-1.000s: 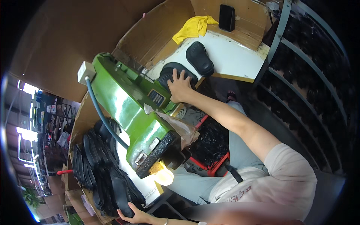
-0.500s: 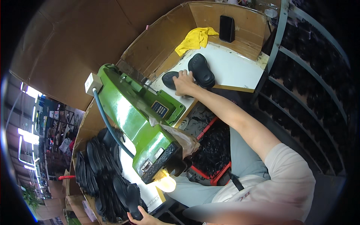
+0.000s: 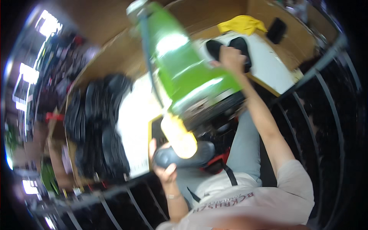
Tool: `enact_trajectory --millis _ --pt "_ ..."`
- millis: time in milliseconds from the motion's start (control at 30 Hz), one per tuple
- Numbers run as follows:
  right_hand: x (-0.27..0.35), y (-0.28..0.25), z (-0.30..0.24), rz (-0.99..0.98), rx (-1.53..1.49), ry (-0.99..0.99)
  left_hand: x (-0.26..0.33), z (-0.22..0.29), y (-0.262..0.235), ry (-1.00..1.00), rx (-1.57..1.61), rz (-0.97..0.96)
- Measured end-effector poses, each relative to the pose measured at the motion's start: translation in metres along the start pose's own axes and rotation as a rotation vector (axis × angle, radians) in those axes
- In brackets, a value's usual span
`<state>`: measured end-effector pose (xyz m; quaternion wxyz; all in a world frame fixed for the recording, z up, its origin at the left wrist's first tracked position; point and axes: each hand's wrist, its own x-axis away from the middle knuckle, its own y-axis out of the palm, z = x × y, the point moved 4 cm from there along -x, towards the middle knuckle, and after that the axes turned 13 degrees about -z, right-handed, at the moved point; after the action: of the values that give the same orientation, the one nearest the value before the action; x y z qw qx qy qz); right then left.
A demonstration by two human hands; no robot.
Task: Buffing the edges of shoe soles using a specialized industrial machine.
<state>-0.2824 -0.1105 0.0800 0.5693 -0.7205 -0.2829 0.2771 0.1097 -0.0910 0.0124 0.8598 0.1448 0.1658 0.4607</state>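
Observation:
In my left hand (image 3: pixel 165 172) is a black shoe sole (image 3: pixel 205 154), lying across below the glowing lamp (image 3: pixel 184 143) of the green machine; the lamp hides part of it. My fingers and thumb wrap its near end. At the far right, my right hand (image 3: pixel 231 60) is closed, its curled fingers on the lower end of a black sole (image 3: pixel 213 47) on the white table (image 3: pixel 265 65). A second black sole (image 3: pixel 240 44) lies right beside it, partly covered by the hand. The right fingertips are blurred. Between my hands stands the green machine (image 3: pixel 188 65).
A pile of black soles (image 3: pixel 101 115) stands left of the machine. A yellow cloth (image 3: pixel 242 25) and a black phone (image 3: pixel 276 30) are at the back by the cardboard wall (image 3: pixel 303 42). Metal racks (image 3: pixel 326 92) stand on the right. A hose (image 3: pixel 147 57) runs down the machine's side.
My left hand has brought a sole from the pile over to the lamp, in front of my lap. The view has swung. My right hand stays at the two soles on the table.

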Motion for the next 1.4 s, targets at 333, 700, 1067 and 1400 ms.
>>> enact_trajectory --millis 333,700,1067,1400 --pt "0.330 0.115 0.045 -0.983 -1.693 0.205 -0.003 -0.075 0.096 -0.303 0.111 -0.278" --pt "0.346 0.112 0.043 -0.735 -2.065 0.155 -0.023 -0.036 0.135 0.033 -0.656 -0.293" --pt "0.218 0.024 0.089 0.015 -1.895 0.059 -0.022 -0.060 0.118 -0.070 -0.477 -0.260" --pt "0.186 0.062 0.041 -0.155 -2.059 -0.124 -0.032 -0.011 0.069 -0.118 0.086 -0.224"
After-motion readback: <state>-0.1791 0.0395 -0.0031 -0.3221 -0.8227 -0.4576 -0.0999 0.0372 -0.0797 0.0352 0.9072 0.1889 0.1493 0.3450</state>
